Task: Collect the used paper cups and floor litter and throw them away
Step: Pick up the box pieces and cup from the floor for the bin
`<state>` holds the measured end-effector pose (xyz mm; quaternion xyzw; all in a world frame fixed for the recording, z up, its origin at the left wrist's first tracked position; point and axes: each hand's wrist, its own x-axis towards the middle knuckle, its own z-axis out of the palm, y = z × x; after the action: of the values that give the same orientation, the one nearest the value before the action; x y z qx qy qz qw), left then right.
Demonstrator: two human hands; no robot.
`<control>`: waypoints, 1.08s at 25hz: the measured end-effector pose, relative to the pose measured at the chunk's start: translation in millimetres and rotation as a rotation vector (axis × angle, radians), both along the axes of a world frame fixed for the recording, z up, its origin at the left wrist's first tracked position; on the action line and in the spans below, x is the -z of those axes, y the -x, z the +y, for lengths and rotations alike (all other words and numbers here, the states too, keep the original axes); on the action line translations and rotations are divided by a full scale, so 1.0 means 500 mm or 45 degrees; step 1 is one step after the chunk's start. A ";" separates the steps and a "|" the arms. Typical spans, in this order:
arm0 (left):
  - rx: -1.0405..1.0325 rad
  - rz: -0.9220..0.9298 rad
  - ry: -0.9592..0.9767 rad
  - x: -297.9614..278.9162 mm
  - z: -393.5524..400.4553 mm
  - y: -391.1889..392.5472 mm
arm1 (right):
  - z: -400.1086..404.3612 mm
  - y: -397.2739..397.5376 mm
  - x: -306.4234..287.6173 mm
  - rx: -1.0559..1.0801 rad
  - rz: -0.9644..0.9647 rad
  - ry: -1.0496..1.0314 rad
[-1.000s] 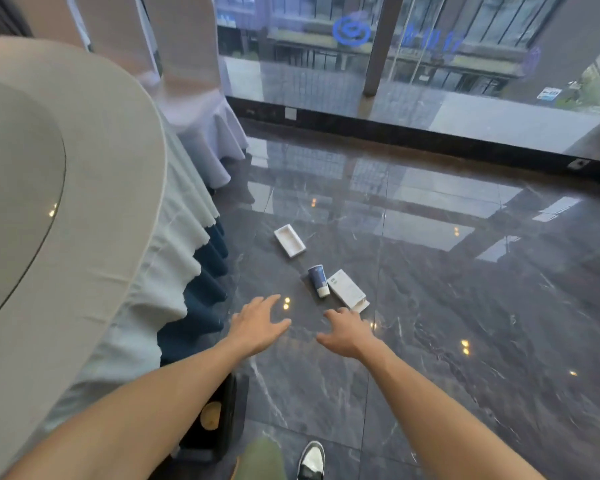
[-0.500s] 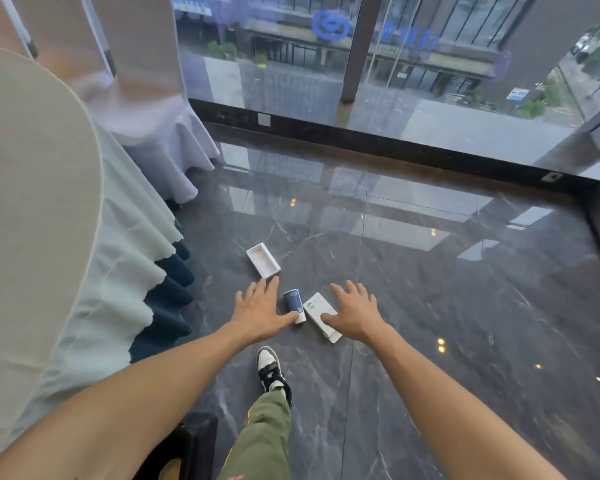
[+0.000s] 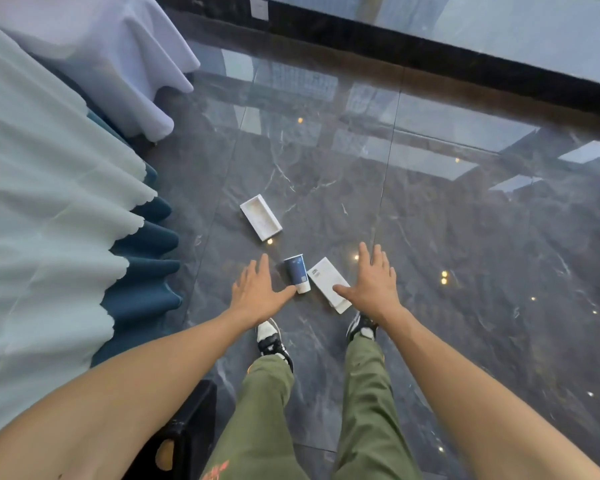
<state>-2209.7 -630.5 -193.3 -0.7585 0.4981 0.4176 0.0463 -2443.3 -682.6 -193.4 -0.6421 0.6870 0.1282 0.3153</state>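
While the person looked down at the dark shiny floor (image 3: 465,271), two bare arms reached out from the bottom of the view. Close to the person's left leg sat a black bin (image 3: 184,441), low in the view, with only part of it showing. Two legs in green trousers (image 3: 264,410) stood on the floor, and each foot wore a black and white shoe (image 3: 271,339). Past the shoes, both hands were held out flat with the palms down. The left hand (image 3: 255,294) had its fingers straight and spread apart, and it held nothing. Its thumb pointed at the bottom end of a blue paper cup (image 3: 297,273) that lay on its side on the floor; whether the thumb touched the cup could not be told. The right hand (image 3: 371,284) also had its fingers straight and apart, with nothing in it. Its thumb lay over the near end of a flat white box (image 3: 324,278), which lay on the floor just beside the cup. A bit farther away, an open white tray (image 3: 261,217) lay on the floor by itself. On the left hung a pale green tablecloth (image 3: 49,202) with a dark blue cloth (image 3: 146,268) under it. Farther back was a chair in a white cover (image 3: 125,64), and past that ran a black window frame (image 3: 430,53).
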 end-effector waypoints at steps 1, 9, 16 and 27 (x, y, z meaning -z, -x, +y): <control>-0.044 0.022 -0.012 0.039 -0.011 0.007 | -0.012 0.005 0.043 0.009 -0.004 -0.025; -0.265 0.106 -0.120 0.518 -0.140 0.026 | -0.109 0.019 0.555 0.011 -0.044 -0.243; -0.887 0.096 -0.034 0.977 -0.320 -0.039 | -0.142 0.035 0.991 0.018 0.053 -0.404; -1.199 -0.113 -0.067 1.261 -0.405 -0.110 | -0.144 0.093 1.194 0.111 0.082 -0.347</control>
<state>-2154.7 -832.8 -823.7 -0.9176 0.0866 0.3728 -0.1076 -2489.7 -754.4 -790.2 -0.5584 0.7003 0.2269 0.3825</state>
